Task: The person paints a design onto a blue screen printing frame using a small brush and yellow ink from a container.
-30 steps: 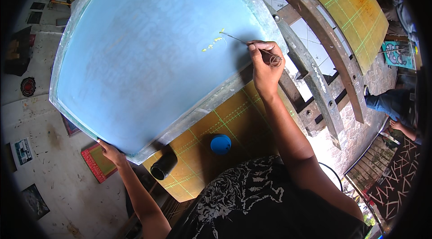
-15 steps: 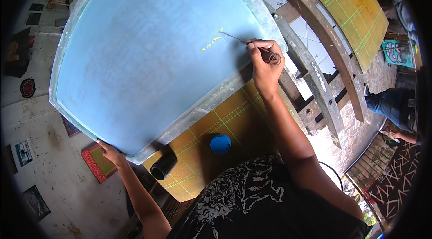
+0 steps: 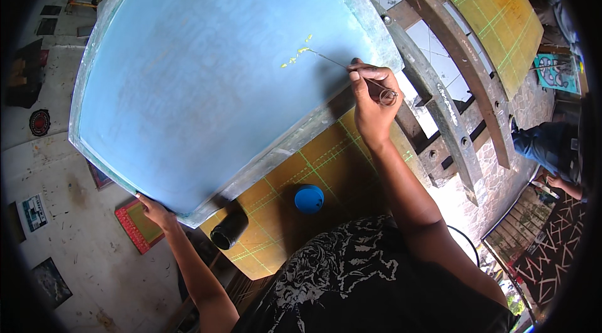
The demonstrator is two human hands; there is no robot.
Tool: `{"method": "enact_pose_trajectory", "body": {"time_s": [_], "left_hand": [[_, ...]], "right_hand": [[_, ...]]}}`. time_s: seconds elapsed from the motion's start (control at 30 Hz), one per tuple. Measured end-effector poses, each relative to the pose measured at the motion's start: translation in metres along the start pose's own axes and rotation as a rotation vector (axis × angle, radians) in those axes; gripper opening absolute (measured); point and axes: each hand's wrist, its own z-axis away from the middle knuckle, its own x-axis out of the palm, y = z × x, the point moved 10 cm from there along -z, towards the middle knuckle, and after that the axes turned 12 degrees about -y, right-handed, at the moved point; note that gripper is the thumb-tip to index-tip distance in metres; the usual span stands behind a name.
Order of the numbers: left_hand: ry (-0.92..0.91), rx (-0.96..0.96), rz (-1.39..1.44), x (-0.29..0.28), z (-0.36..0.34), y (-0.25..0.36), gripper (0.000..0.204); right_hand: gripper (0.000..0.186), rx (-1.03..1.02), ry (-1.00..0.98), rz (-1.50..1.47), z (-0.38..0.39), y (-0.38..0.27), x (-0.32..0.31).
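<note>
**Fine brush at work on a blue screen**

The right hand [image 3: 371, 104] has its fingers [image 3: 367, 74] pinched together on a thin brush [image 3: 348, 68], a slender handle that runs up and to the left from the fingertips. The brush tip meets the surface of the large blue screen [image 3: 207, 69] right at a small cluster of yellow dabs [image 3: 295, 57], which lie just beyond the tip, away from the fingers. The heel of this hand sits over the screen's metal frame [image 3: 295, 135], near its right-hand corner.

The left hand [image 3: 153, 211] is far across from the right one, at the lower left corner of the same frame. Its fingers are curled against the frame's edge, touching it; whether they actually clamp it or only press on it cannot be told from this angle.

Below the right wrist, toward the person's body, a yellow tabletop [image 3: 326, 163] marked with green grid lines carries a round blue lid [image 3: 309, 199] and, further toward the left hand, a black cylindrical container [image 3: 229, 229] lying on its side. Just beneath the left fingers a red-edged mat [image 3: 135, 226] lies on the floor. Beyond the right fingers, to the far right, a second yellow gridded board [image 3: 489, 13] rests on grey metal rails [image 3: 439, 91].
</note>
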Motion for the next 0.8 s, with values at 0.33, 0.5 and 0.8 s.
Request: {"method": "enact_pose_trajectory", "body": {"time_s": [0.33,0.5,0.8], "left_hand": [[0.011,-0.018,-0.061,-0.006,-0.005,-0.006,0.074],[-0.010,-0.012,0.025,0.005,0.003,0.002,0.065],[-0.014,-0.015,0.011,0.006,0.005,0.006,0.064]], "right_hand": [[0.013,-0.085,-0.055,0.084,0.004,-0.004,0.012],[0.014,-0.122,-0.062,0.124,0.007,-0.004,0.016],[0.015,-0.129,0.046,0.046,0.010,0.000,0.016]]}}
